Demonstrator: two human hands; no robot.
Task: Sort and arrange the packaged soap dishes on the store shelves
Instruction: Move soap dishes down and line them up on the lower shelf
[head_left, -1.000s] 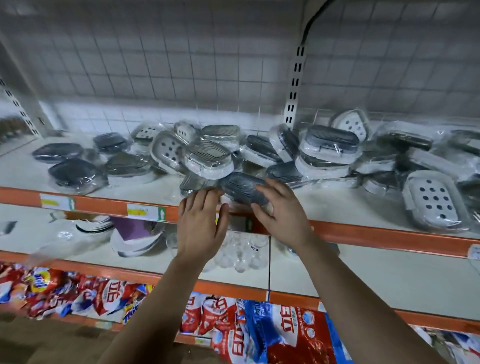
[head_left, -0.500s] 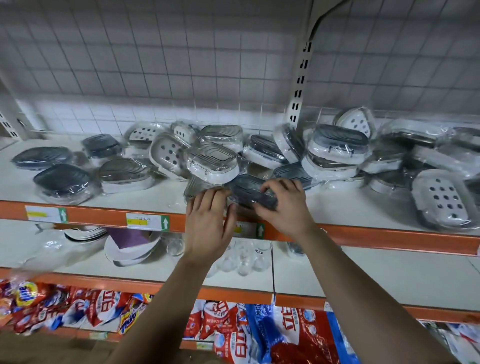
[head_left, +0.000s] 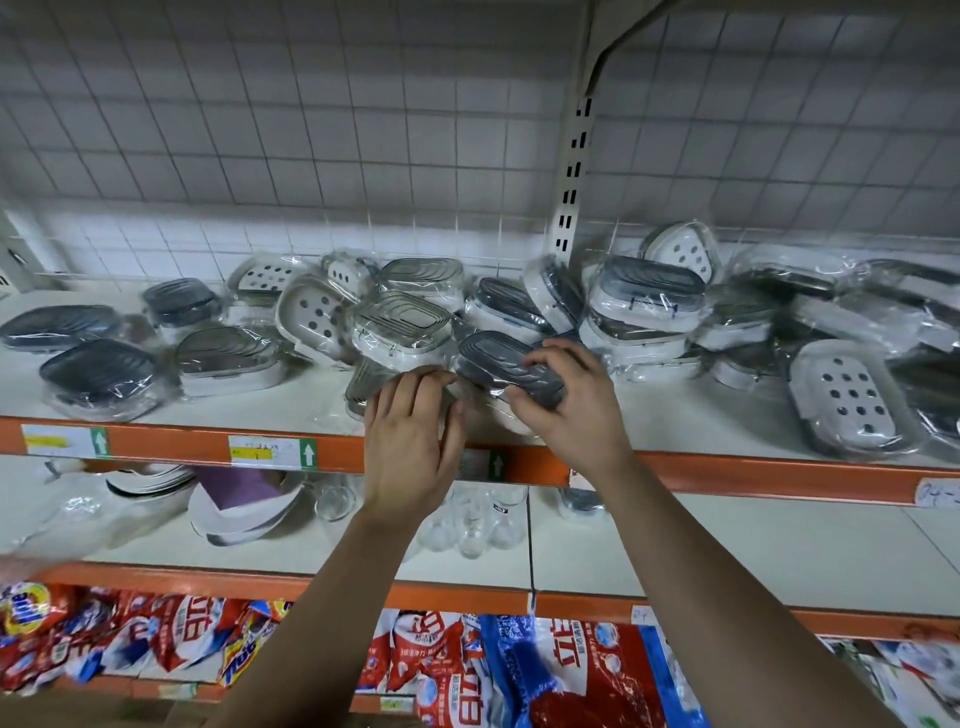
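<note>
Head view: the right hand (head_left: 571, 410) grasps a dark grey oval soap dish in clear plastic wrap (head_left: 501, 364), thumb under its near edge and fingers curled over the far side. The dish has a ribbed, wavy-grooved top w/ a rounded rim, and the film is glossy and crinkled around it. It sits at the front-centre of the white top shelf with an orange front lip (head_left: 311, 410), just above the lip and touching the pile behind. Its long axis runs approx left-right along the shelf, skewed: the left end points back into the pile, the right end comes fwd toward the palm. The ribbed top faces up and a bit toward the camera. The left hand (head_left: 410, 441) is released, fingers straight and together, tips resting on the wrap of a grey-topped dish lying low at the shelf front (head_left: 363, 384), just left of the held one. Behind is a white dish with a grey ribbed lid (head_left: 400, 327); to the far right a white perforated dish (head_left: 852, 400), holes up. More wrapped dishes lie scattered both sides, some tilted. The next shelf down holds clear glass cups (head_left: 472, 519) and white plates (head_left: 244, 514). Red detergent bags (head_left: 571, 680) are at the bottom. A wire grid back panel (head_left: 311, 130) is behind.
</note>
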